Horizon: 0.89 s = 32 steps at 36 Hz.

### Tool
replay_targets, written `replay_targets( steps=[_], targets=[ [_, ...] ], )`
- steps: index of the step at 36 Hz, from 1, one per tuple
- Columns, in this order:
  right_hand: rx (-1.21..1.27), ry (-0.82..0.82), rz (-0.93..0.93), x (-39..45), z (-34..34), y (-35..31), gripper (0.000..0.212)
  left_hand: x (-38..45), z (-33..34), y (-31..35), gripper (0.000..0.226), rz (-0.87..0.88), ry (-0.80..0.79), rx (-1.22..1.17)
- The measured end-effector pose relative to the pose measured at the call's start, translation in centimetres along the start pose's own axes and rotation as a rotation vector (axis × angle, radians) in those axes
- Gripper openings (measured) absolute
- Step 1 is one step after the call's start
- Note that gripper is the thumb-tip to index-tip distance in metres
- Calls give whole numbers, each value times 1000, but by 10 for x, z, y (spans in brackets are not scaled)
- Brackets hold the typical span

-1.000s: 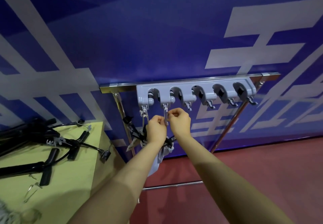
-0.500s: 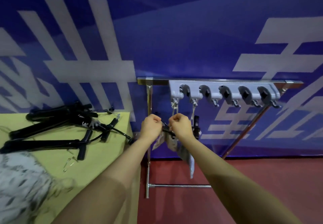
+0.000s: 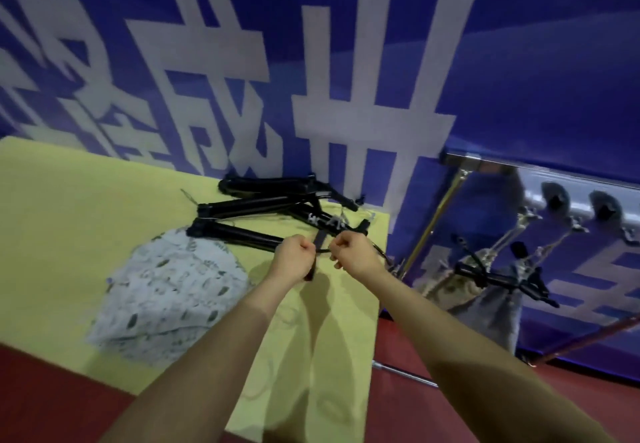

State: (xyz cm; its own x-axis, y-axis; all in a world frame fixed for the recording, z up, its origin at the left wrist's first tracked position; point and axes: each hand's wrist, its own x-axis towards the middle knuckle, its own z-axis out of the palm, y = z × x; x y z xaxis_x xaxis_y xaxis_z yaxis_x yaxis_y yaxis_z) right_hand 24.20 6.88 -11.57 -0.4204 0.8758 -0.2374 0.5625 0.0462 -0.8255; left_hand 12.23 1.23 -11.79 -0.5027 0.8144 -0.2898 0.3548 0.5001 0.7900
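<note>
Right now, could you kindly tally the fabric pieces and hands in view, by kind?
White patterned cloth on the yellow table: 1
Grey garment hanging from the metal rack: 1
Left hand and right hand, gripping a black hanger: 2
Total: 4

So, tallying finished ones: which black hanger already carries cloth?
The rack-hung hanger at right, cloth dangling below; the table pile and the held hanger are bare.
</note>
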Motion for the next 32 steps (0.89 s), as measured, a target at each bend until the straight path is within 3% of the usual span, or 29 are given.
replay_targets(
  steps=[12,17,20,26,29,32],
  targets=[
    [-170,-290,8,23,132,-24,18,17,-86,-118,15,-60,10,145],
    [-409,-460,-12,23,164,-12,45,22,-95,-150,17,-116,-77,332],
    [-603,-375,-80,23,180,-3,51,23,-96,-160,32,-124,-142,369],
    [-603,-183,-266,24,193,-5,26,23,-100,-160,20,-95,-189,322],
    [-376,-137,-263,29,195,-11,22,22,-106,-151,12,-42,-221,344],
    [-58,-98,-243,31,190,-30,15,22,-115,-138,40,39,-136,424]
  ],
)
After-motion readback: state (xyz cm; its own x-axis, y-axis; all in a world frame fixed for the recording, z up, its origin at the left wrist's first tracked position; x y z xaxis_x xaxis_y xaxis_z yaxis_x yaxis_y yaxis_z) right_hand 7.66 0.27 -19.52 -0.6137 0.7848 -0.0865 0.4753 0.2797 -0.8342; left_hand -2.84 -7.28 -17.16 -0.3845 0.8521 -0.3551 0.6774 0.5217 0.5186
